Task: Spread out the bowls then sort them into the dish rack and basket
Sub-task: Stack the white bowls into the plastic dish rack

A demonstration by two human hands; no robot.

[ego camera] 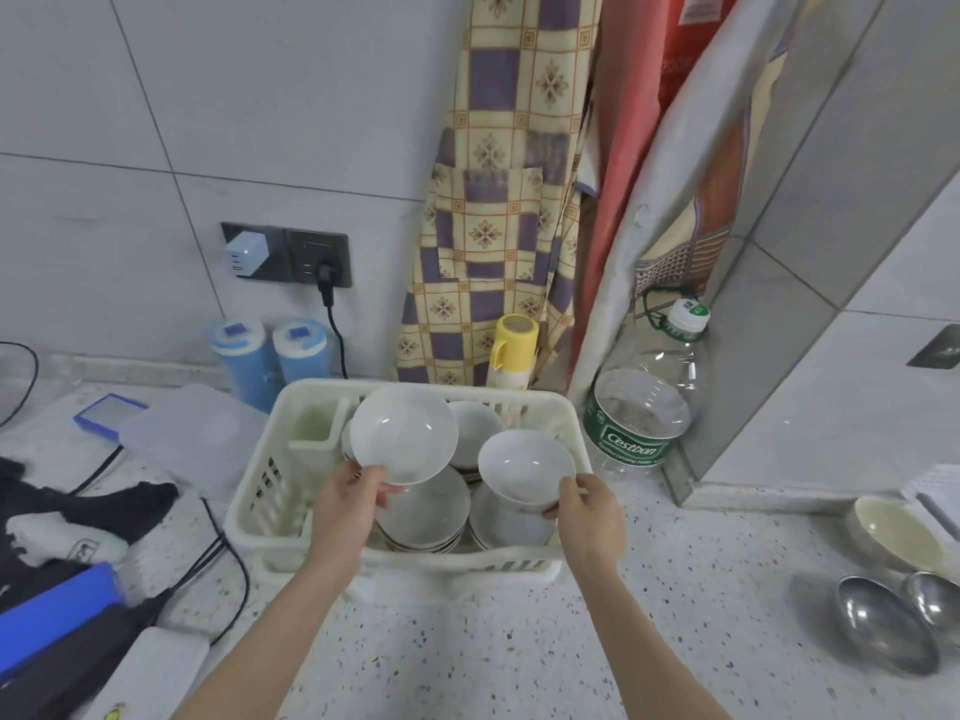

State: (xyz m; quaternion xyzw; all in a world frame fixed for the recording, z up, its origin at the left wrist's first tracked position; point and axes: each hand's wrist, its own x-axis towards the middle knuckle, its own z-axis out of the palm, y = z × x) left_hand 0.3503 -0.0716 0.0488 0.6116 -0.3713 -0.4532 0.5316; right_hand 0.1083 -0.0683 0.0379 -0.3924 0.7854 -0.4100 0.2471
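Observation:
A cream plastic basket [260,491] stands on the speckled counter and holds several stacks of white bowls [426,517]. My left hand [348,501] grips the near rim of a white bowl [402,433], tilted and lifted above the stacks. My right hand [589,511] holds a second white bowl [524,467] by its right rim, over the basket's right side. Another bowl stack [475,431] sits at the back of the basket. At the far right a cream bowl [896,535] rests on the counter.
Two metal bowls [883,628] lie at the right edge. A big clear water bottle [641,418] stands right of the basket, and a yellow bottle [511,350] behind it. Black cables, dark cloth and a blue item [52,610] crowd the left. Aprons hang on the wall.

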